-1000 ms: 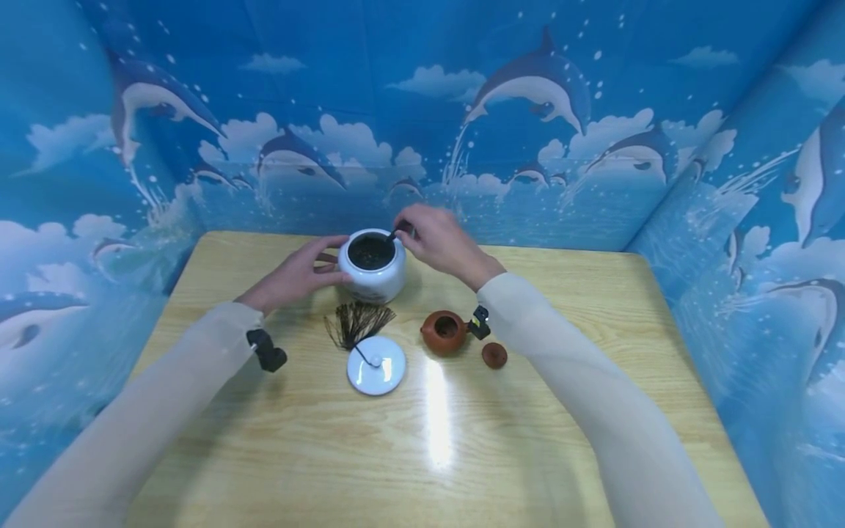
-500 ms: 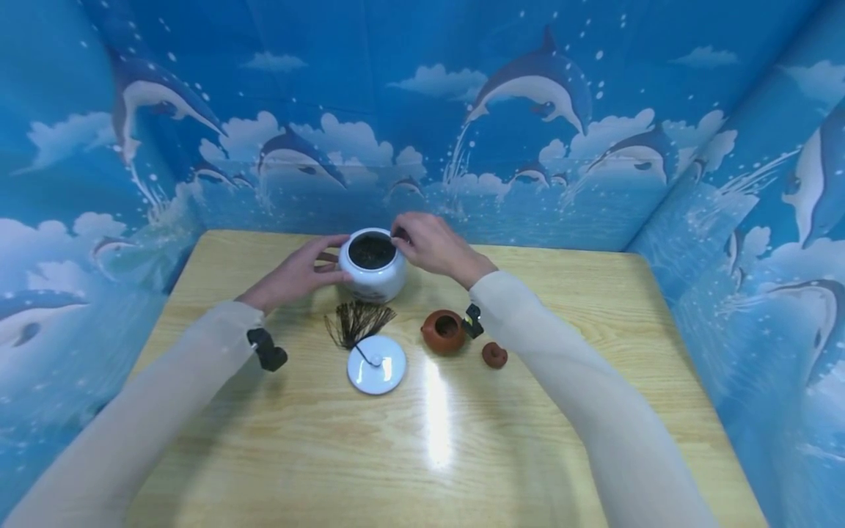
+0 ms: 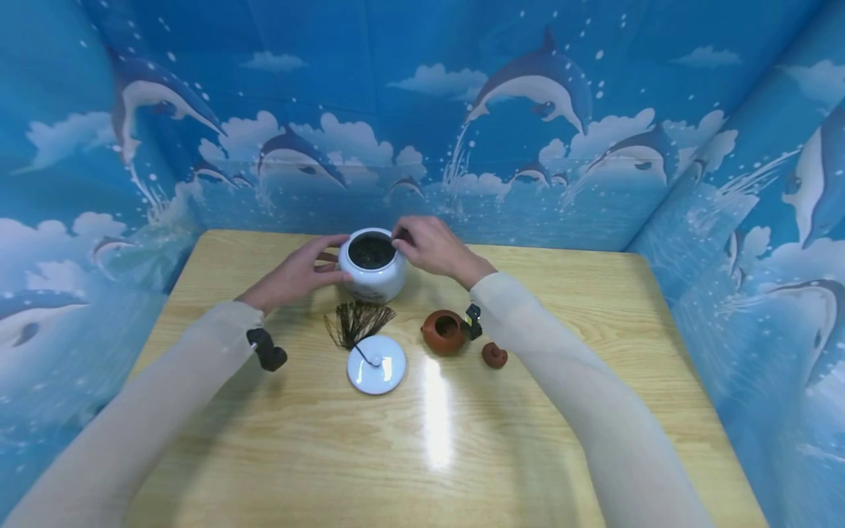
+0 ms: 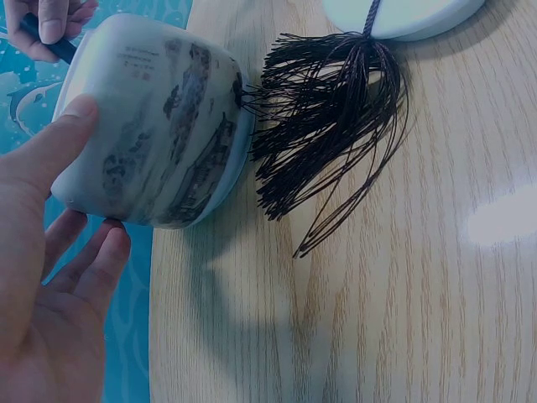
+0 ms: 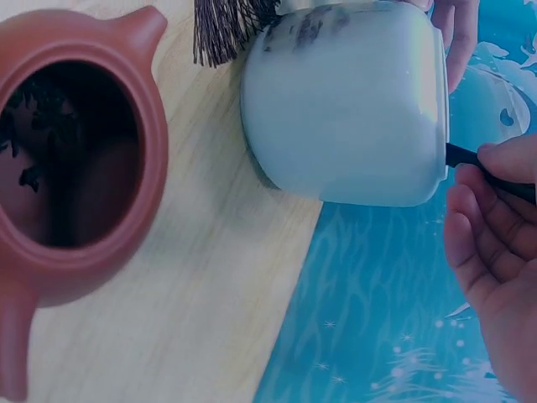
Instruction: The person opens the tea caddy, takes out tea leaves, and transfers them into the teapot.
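Note:
A white porcelain jar (image 3: 372, 282) with dark loose leaves inside stands upright at the back of the table. My left hand (image 3: 309, 268) holds its left side, the thumb (image 4: 63, 138) on one face and the fingers spread round the other. At the right of the rim, my right hand (image 3: 432, 246) pinches a slim black-handled utensil (image 5: 466, 156) whose far end is hidden inside the jar. A brown clay teapot (image 3: 444, 333) sits uncovered below the right wrist, with some dark leaves (image 5: 50, 126) in it.
The jar's white lid (image 3: 376, 378) lies in front, with a dark brown tassel (image 3: 356, 323) tied to its knob. Right of the teapot is its small brown lid (image 3: 494, 356). Blue dolphin-print cloth (image 3: 422, 198) stands behind the wooden table (image 3: 330, 447).
My right hand has come down and slightly left to the jar's rim, pushing the utensil deeper inside. Since half a second ago it has barely moved. The left hand keeps its hold.

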Demonstrator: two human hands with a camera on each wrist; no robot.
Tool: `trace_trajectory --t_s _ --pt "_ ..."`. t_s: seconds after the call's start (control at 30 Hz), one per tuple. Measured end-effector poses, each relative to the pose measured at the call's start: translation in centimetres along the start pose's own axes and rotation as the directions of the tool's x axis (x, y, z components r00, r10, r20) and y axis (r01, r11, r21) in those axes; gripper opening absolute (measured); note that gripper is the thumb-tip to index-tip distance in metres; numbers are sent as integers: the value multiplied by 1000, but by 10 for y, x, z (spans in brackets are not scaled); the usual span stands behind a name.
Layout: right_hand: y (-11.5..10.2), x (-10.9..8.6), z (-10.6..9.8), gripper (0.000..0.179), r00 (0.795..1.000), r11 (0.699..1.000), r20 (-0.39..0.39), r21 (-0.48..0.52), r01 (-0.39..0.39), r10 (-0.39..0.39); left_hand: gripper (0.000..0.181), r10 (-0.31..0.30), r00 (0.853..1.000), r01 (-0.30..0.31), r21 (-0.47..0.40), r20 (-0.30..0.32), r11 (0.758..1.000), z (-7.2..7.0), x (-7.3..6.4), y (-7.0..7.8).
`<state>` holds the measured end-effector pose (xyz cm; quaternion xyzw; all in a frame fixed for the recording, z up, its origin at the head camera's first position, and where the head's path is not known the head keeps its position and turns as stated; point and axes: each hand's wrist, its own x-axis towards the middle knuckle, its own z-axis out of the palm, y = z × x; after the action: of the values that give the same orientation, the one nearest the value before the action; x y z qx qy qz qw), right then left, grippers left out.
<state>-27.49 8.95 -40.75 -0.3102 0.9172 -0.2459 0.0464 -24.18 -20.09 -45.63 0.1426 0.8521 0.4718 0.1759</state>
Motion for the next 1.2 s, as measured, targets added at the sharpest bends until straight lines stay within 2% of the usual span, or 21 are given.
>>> trace_trajectory --t_s 0.2,0.37,0.63,1.0,1.2 --pt "3 -1 5 26 999 995 6 80 -53 52 86 -1 1000 1 2 0 1000 0 0 -1" --pt "5 -3 9 25 994 979 19 174 -111 109 86 -7 1000 7 7 0 1000 0 0 0" --pt "8 -7 12 26 987 937 22 312 -157 158 86 -11 1000 11 3 -1 1000 0 0 2" --pt "16 -10 13 27 978 880 11 435 -193 209 88 -12 1000 12 -10 2 1000 0 -2 2" --pt "19 -12 13 26 974 851 -20 492 -186 225 88 -11 1000 11 -7 -1 1000 0 -2 2"
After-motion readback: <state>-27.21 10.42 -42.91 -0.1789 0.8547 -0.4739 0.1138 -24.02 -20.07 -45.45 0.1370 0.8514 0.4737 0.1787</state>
